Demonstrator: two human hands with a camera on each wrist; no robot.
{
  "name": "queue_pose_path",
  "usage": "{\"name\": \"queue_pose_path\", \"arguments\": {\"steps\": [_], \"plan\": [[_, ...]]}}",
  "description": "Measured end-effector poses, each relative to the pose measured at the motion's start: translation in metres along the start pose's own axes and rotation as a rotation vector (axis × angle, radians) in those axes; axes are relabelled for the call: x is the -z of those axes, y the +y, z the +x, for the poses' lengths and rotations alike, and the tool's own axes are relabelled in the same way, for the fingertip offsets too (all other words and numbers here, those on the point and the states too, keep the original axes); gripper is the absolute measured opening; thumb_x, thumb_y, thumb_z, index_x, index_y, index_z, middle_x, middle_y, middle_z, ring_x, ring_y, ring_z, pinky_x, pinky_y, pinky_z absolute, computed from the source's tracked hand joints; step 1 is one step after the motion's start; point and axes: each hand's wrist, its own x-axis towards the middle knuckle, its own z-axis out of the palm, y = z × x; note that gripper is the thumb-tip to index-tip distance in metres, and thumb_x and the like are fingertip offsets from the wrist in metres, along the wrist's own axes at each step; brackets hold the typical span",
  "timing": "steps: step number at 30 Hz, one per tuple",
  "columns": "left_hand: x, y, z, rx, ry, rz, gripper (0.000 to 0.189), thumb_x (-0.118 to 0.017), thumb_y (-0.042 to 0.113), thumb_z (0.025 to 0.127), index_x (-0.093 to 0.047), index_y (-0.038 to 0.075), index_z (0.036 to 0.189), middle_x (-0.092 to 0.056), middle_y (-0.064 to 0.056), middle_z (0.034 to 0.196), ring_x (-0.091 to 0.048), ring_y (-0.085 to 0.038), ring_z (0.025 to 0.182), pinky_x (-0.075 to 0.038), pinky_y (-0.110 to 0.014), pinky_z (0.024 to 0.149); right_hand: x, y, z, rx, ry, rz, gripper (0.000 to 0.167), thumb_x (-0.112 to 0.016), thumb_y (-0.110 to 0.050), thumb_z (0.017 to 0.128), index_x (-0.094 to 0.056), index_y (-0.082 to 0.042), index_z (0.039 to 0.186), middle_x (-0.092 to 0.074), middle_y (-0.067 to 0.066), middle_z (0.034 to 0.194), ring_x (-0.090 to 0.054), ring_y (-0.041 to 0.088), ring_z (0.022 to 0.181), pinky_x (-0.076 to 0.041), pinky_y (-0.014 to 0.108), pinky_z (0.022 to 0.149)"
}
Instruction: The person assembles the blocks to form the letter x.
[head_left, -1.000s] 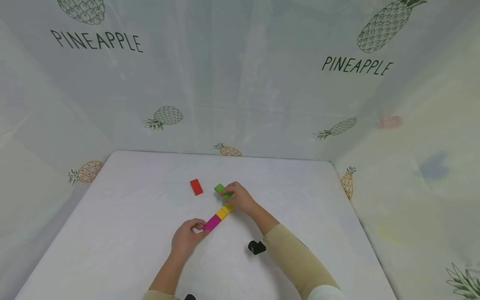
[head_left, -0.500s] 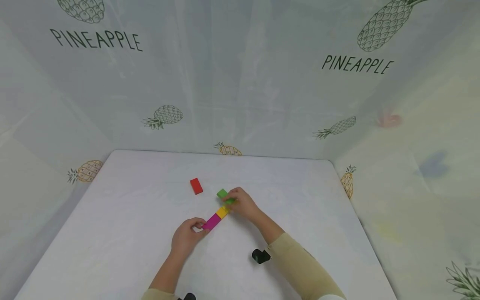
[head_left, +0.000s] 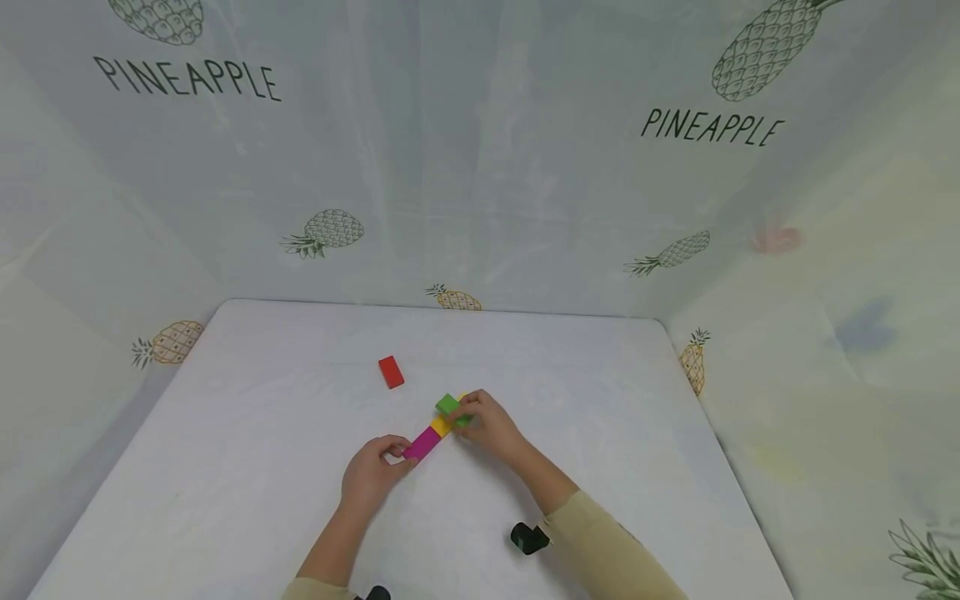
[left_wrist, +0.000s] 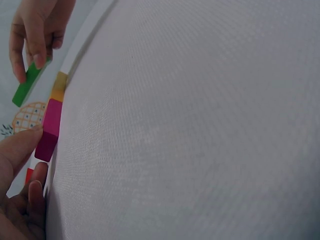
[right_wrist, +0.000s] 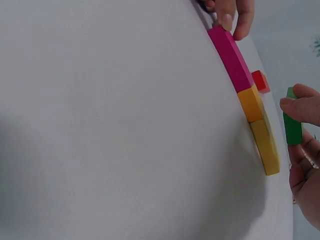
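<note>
pinching pink block [head_left: 422,444] with left hand [head_left: 370,475], raised green block [head_left: 447,405] with right hand [head_left: 491,429]. already end to end: pink, orange block [right_wrist: 251,105], yellow block [right_wrist: 265,145]. outside the row: green, near it; red block [head_left: 392,372], apart.

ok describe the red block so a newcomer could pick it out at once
On the white table, find the slanting row of pink and yellow blocks. Beyond its pink end lies the red block, alone in its colour and touching no other block.
</note>
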Motion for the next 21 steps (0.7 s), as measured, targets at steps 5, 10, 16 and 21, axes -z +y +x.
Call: {"name": "queue_pose_path", "arguments": {"steps": [5,10,16,21], "plan": [[0.000,0.001,0.000,0.003,-0.001,-0.005,0.024,-0.082,0.020,0.079,-0.072,0.019,0.101,-0.060,0.004,0.088,-0.049,-0.017,0.073,-0.042,-0.030,0.062,-0.002,-0.002,-0.009,0.016,0.012,-0.010,0.018,-0.075,-0.003,0.084,-0.076,-0.011,0.100,-0.052,0.005,0.114,-0.053,0.025,0.109,-0.044,0.043,0.095],[0.000,-0.001,0.001,0.010,-0.013,-0.003,0.025,-0.081,0.020,0.079,-0.072,0.019,0.102,-0.061,0.004,0.088,-0.049,-0.017,0.073,-0.041,-0.030,0.062,-0.003,-0.004,-0.017,0.027,0.021,-0.029,0.019,-0.075,-0.003,0.083,-0.077,-0.012,0.099,-0.053,0.007,0.116,-0.053,0.027,0.110,-0.044,0.043,0.096],[0.000,-0.001,0.001,0.006,-0.010,0.004,0.024,-0.081,0.020,0.079,-0.072,0.019,0.102,-0.061,0.004,0.088,-0.049,-0.017,0.073,-0.041,-0.030,0.062,-0.007,-0.002,-0.025,0.043,0.032,-0.045,0.019,-0.075,-0.003,0.083,-0.076,-0.011,0.101,-0.053,0.006,0.116,-0.053,0.026,0.110,-0.044,0.042,0.095],[0.002,0.002,0.000,-0.007,-0.006,0.008,0.025,-0.081,0.019,0.079,-0.072,0.018,0.102,-0.061,0.004,0.088,-0.049,-0.017,0.073,-0.040,-0.030,0.062,-0.011,0.002,-0.030,0.031,0.034,-0.023,0.018,-0.075,-0.003,0.084,-0.076,-0.010,0.100,-0.052,0.005,0.117,-0.053,0.026,0.112,-0.043,0.041,0.097]]}}
